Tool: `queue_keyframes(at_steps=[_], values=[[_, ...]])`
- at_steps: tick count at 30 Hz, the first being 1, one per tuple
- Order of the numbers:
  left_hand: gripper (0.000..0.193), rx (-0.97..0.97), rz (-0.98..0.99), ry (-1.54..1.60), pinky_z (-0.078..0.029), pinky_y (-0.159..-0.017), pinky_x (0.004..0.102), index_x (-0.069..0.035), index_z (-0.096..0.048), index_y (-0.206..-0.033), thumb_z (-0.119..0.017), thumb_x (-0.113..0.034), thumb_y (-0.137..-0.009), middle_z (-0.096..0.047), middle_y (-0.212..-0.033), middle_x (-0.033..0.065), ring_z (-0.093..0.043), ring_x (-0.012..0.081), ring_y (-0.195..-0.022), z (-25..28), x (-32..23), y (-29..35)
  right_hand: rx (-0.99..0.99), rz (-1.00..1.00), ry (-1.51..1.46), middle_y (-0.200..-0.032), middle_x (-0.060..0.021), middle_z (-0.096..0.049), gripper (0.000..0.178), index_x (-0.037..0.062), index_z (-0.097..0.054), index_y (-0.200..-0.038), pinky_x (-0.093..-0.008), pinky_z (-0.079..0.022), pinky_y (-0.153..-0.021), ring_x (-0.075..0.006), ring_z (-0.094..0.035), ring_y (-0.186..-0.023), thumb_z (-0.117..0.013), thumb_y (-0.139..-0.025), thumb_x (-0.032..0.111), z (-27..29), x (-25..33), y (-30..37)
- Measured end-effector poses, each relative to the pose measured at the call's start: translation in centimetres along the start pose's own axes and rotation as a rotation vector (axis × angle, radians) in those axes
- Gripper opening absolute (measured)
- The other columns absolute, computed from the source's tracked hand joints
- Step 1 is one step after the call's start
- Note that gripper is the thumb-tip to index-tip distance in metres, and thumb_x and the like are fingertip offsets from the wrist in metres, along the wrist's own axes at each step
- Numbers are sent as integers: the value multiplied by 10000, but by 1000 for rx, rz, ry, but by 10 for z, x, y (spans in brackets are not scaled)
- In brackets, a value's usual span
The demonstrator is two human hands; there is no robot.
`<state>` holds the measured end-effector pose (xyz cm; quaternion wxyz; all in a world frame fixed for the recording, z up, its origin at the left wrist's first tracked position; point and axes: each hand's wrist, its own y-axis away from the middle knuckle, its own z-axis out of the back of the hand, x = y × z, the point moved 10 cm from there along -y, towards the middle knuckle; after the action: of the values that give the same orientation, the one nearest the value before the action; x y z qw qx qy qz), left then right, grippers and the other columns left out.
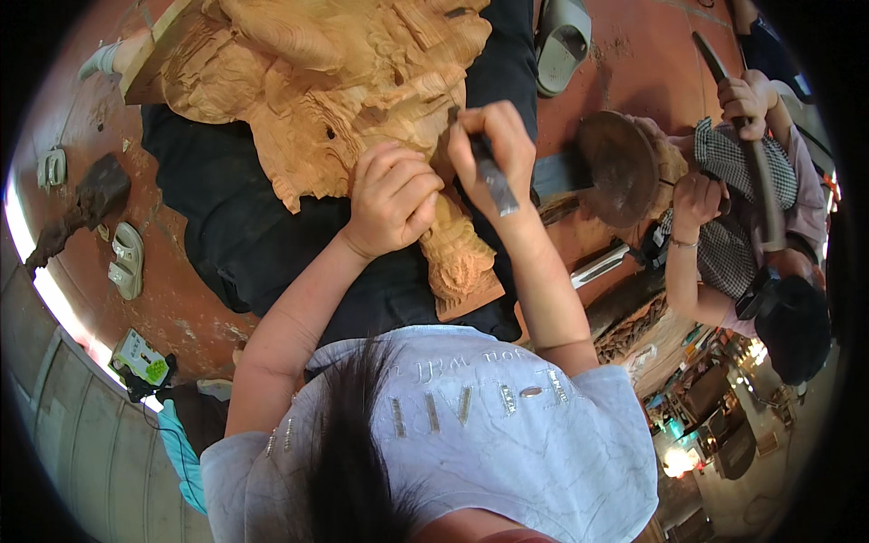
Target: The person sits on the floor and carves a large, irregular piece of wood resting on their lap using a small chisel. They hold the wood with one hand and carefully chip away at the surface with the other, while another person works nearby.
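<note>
A large light-brown wood carving (299, 100) with deep folds and ripples lies across dark cloth (235, 213) in front of me. Its narrower end (462, 267), carved in fine relief, points toward my body. My left hand (394, 195) is closed against the carving, its fingers curled over the wood. Just right of it, my right hand (496, 149) grips a slim dark carving tool (494, 181) whose silvery end shows below the fingers. The tool's other end is near the wood, and whether it touches I cannot tell.
At right, another person's hand (744, 101) holds a long dark curved tool (765, 181) beside a round wooden piece (618, 169). A grey slipper (563, 50), a pale sandal (127, 261) and a dark wood chunk (101, 190) lie on the reddish tiled floor (186, 312).
</note>
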<state>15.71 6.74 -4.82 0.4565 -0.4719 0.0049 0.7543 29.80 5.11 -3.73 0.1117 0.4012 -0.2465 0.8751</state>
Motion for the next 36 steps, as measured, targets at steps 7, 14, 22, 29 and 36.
queue_keyframes(at_steps=[7,14,22,29,36], values=[[98,-17,-7,2,-442,-957,475,-82,-670,-858,-635,-157,-805,-640,-922,63,-603,287,-987,1,-1,3,111,-20,15,-781,-127,-553,156,21,-571,-820,-376,-496,-632,-309,-585,-707,-706,-753,-16,-7,5,-8],[112,-40,-11,7,-453,-946,473,-76,-662,-853,-650,-155,-775,-635,-916,66,-605,289,-983,3,1,2,152,-77,60,-823,-123,-634,130,3,-591,-814,-323,-525,-673,-263,-659,-743,-703,-766,-43,-8,8,-5],[106,-51,-11,1,-450,-966,449,-89,-665,-864,-656,-160,-786,-630,-931,50,-599,259,-995,2,4,4,179,-87,86,-823,-121,-626,127,1,-600,-827,-322,-519,-678,-263,-644,-731,-702,-767,-46,-13,9,-7],[124,-49,-1,9,-440,-982,449,-93,-675,-885,-657,-162,-784,-634,-941,50,-599,257,-999,2,3,7,104,-230,-99,-769,-103,-622,88,7,-595,-781,-304,-498,-642,-210,-618,-682,-675,-807,-17,4,-14,3],[121,-45,14,14,-446,-968,468,-96,-680,-879,-646,-156,-780,-657,-931,43,-616,269,-972,2,4,3,30,-656,-603,-953,-88,-641,121,-16,-555,-995,-258,-519,-728,-107,-628,-777,-629,-912,30,-10,-62,22]])
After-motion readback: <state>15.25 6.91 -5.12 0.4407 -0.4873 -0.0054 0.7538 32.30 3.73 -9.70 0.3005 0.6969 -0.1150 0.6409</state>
